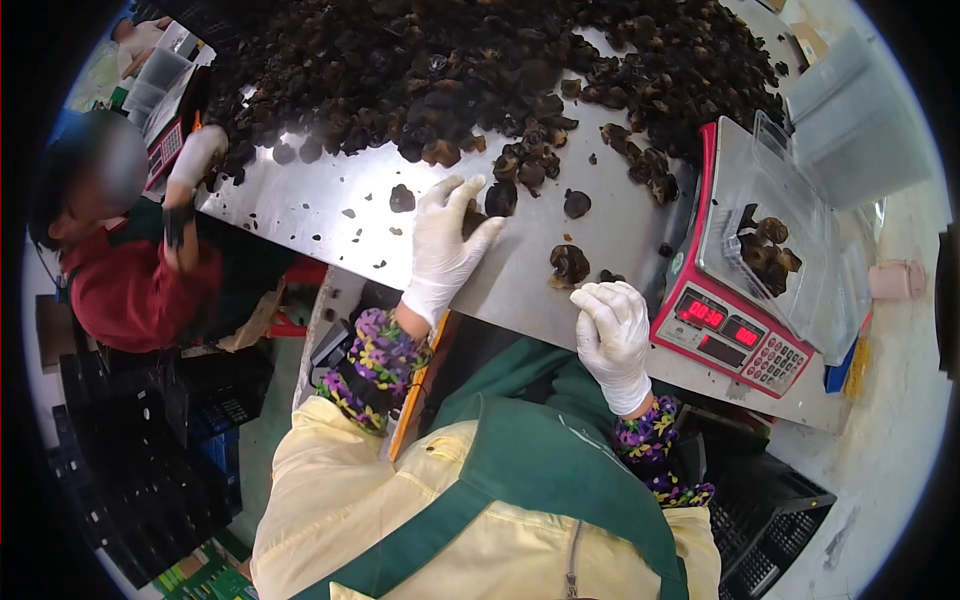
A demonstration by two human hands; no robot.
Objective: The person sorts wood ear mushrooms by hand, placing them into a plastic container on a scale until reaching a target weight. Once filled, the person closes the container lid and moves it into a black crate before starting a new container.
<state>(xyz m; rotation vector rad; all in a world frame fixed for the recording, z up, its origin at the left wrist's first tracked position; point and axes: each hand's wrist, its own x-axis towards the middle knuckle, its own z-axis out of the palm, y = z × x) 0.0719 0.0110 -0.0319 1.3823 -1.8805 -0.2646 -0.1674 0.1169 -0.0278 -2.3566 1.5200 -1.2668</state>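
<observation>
My left hand (447, 245), in a white glove, reaches over the steel table with its thumb and fingers apart. A dark wood ear mushroom piece (472, 219) shows between thumb and forefinger, and another dark piece (501, 198) lies right at the fingertips. My right hand (612, 338), gloved too, is near the table's front edge with fingers curled together; whatever is inside them is hidden. Just beyond it lie a small mushroom piece (609, 276) and a larger ruffled one (569, 265). A single round piece (577, 204) rests farther back.
A big heap of dark mushrooms (400, 70) covers the table's far side. On the right, a red scale (735, 335) with lit digits carries a clear plastic box (810, 250) holding mushrooms (768, 255). At left, a co-worker's gloved hand (200, 155) touches the heap. Black crates (140, 450) stand below.
</observation>
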